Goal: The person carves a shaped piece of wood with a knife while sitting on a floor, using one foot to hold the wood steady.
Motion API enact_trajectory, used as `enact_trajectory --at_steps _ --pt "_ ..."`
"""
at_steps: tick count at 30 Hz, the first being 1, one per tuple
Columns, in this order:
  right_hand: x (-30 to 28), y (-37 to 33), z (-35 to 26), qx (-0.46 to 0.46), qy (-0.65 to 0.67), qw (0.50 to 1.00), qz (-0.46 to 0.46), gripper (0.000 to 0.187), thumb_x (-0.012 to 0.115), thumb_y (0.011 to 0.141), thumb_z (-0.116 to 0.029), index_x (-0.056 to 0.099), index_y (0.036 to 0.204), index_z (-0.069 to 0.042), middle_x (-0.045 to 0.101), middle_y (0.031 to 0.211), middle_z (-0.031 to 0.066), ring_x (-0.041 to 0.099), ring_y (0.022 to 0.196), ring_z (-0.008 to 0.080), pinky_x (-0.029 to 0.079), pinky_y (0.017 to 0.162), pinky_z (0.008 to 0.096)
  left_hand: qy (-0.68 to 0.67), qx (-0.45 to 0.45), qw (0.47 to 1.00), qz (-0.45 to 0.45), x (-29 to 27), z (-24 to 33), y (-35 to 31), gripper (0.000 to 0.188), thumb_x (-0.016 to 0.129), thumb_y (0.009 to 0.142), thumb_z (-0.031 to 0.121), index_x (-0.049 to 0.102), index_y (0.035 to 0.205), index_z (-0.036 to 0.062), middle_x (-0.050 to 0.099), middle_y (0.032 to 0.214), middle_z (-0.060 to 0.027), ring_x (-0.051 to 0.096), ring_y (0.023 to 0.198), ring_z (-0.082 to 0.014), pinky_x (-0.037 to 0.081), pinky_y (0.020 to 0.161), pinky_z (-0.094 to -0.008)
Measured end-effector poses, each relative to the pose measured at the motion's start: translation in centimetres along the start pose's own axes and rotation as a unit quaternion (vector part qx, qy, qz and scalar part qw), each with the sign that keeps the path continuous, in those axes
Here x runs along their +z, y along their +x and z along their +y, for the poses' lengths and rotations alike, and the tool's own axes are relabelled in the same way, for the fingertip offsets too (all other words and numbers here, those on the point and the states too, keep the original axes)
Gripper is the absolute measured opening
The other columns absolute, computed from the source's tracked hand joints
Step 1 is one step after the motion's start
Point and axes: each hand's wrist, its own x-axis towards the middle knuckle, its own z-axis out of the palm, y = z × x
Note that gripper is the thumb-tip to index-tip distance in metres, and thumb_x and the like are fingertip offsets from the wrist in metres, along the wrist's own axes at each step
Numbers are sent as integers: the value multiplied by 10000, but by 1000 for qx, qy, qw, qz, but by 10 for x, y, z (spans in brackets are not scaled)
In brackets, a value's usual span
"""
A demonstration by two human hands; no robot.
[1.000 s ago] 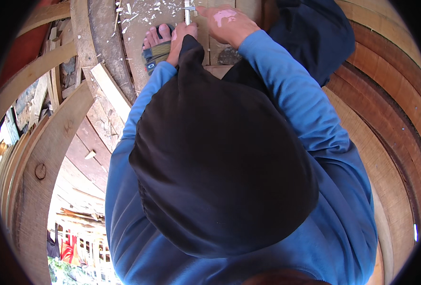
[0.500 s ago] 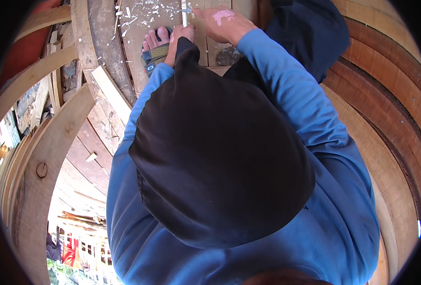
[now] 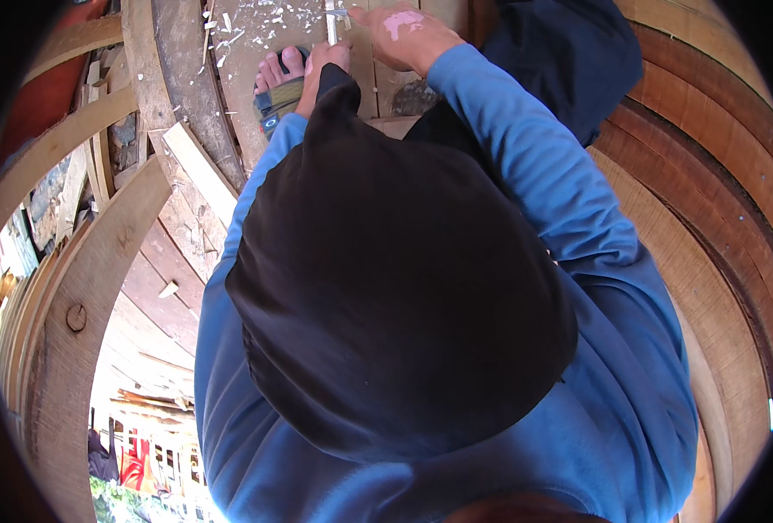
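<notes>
At the top of the head view, my left hand (image 3: 327, 57) is closed around the lower end of a thin, pale wooden stick (image 3: 332, 31). My right hand (image 3: 411, 38), marked with a pink patch on its back, is closed on a knife. Only the knife blade (image 3: 338, 13) shows, lying across the stick just above my left hand; the handle is hidden in my fist. The stick's far end runs out of the picture. Beside my left hand is my foot in a strapped sandal (image 3: 278, 94).
White wood shavings (image 3: 245, 28) litter the plank floor (image 3: 177, 261). A loose pale board (image 3: 200, 170) lies left of my left arm. Curved wooden ribs (image 3: 99, 253) rise at the left, and curved planks (image 3: 691, 166) wall the right. Dark cloth (image 3: 404, 288) fills the middle of the view.
The view has shifted slightly, so hands, stick and foot appear a little further left and higher. Both hands keep their hold, with the blade still against the stick.
</notes>
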Motion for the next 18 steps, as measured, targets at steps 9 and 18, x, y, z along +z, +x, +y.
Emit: enact_trajectory --at_steps 9,18 --pt "-2 -12 8 -75 -32 997 -15 288 500 932 -142 706 991 50 707 1015 301 704 987 426 550 869 504 -4 19 1000 -18 -1 -11 8 245 603 949 244 498 774 108 394 543 7 373 399 -142 282 382 -340" --pt "-4 -14 1 -22 -37 999 -15 301 500 912 -124 736 966 54 714 990 300 711 977 432 555 880 499 57 -17 998 13 0 -3 -1 375 602 908 368 630 964 -1 614 866 -182 574 844 -331 426 736 -413"
